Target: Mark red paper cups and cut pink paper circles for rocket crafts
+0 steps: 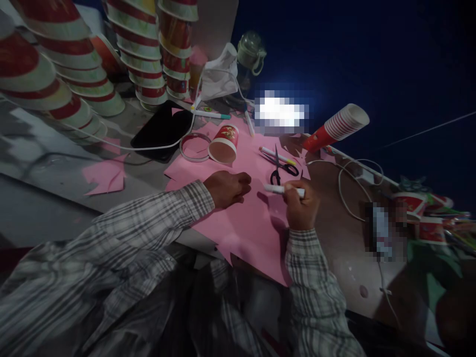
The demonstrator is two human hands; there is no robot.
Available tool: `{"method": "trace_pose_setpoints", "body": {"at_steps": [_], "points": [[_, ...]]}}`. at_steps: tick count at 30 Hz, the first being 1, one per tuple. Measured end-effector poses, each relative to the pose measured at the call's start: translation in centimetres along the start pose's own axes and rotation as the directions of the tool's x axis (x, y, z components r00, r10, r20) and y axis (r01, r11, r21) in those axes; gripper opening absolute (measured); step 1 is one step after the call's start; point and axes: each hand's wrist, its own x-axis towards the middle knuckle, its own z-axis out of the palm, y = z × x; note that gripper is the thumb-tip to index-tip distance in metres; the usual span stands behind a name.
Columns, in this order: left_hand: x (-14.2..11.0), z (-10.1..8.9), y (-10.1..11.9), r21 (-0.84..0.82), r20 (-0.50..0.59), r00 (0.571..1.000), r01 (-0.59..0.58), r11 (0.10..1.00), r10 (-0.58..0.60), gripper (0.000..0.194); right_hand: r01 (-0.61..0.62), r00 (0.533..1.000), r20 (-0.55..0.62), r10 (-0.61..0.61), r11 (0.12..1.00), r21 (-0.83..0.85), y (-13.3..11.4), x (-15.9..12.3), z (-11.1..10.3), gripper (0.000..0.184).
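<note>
My right hand (303, 204) is closed around a white marker (275, 189), which it holds nearly level above the pink paper (256, 228). My left hand (227, 189) is over the same paper, fingers loosely bent and a little apart, with nothing visible in them. Just beyond the marker, black-handled scissors (275, 163) lie with blades pointing away, across a white marker with a yellow end (284, 157). A red paper cup (225, 144) lies tipped on its side past my left hand, touching or close to a roll of tape (195, 147).
Tall stacks of paper cups (143, 54) stand at the back left, near a black phone or tablet (163, 130). A white cable loops across the table. Another cup stack (336, 126) leans at the right. Pink scraps (106, 174) lie at left; a bottle (250, 54) stands behind.
</note>
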Motion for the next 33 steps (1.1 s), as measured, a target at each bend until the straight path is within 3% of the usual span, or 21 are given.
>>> {"method": "trace_pose_setpoints", "body": {"at_steps": [2,6,8,13,15,18,20,23,25,27,30,31,33], "points": [[0.0,0.0,0.0,-0.008,-0.002,1.000,0.013,1.000,-0.013,0.030,0.002,1.000,-0.002,-0.002,1.000,-0.013,-0.2,0.0,0.4,0.024],[0.1,0.0,0.0,-0.034,-0.004,1.000,0.022,0.999,-0.022,0.028,-0.011,0.969,0.245,0.030,0.997,-0.076,-0.4,-0.1,0.8,0.020],[0.1,0.0,0.0,-0.046,-0.003,1.000,0.020,0.999,-0.020,0.029,-0.026,0.957,0.289,0.041,0.998,-0.053,-0.2,-0.1,0.5,0.020],[0.2,-0.3,0.2,-0.056,0.017,0.998,0.059,0.997,-0.058,0.038,-0.046,0.999,0.029,0.044,0.998,0.052,0.5,0.4,0.5,0.024],[0.2,-0.4,0.3,-0.058,0.020,0.997,0.079,0.995,-0.078,0.043,-0.046,0.996,0.076,0.045,0.999,0.009,0.3,0.5,0.7,0.023],[0.1,-0.6,0.4,-0.081,0.015,0.997,0.082,0.993,-0.081,0.042,-0.026,0.961,0.273,0.040,0.998,-0.054,-0.1,0.3,0.5,0.020],[0.0,-0.6,0.4,-0.098,0.011,0.997,0.071,0.993,-0.070,0.042,-0.008,0.950,0.312,0.018,0.999,-0.036,-0.1,0.1,0.1,0.019],[0.0,-0.7,0.4,-0.091,0.021,0.998,0.054,0.994,-0.052,0.042,-0.034,0.994,0.106,0.027,0.997,0.063,0.3,0.1,-0.2,0.022],[0.1,-0.8,0.5,-0.071,0.028,0.998,0.061,0.996,-0.059,0.041,-0.035,0.999,-0.016,0.036,0.996,0.085,0.5,0.3,0.0,0.023],[0.2,-0.8,0.6,-0.052,0.036,0.996,0.084,0.995,-0.082,0.041,-0.017,0.999,0.045,0.015,0.999,0.039,0.4,0.5,0.4,0.021],[0.2,-0.8,0.6,-0.054,0.031,0.995,0.095,0.994,-0.093,0.041,-0.020,0.965,0.259,0.023,1.000,-0.014,0.4,0.4,0.3,0.020],[0.2,-0.7,0.6,-0.060,0.025,0.996,0.085,0.995,-0.084,0.041,-0.028,0.958,0.287,0.030,1.000,-0.008,0.4,0.4,0.2,0.020],[0.2,-0.7,0.5,-0.066,0.021,0.998,0.059,0.996,-0.058,0.041,-0.045,0.975,0.221,0.037,0.999,0.031,0.7,0.3,-0.1,0.022]]}}
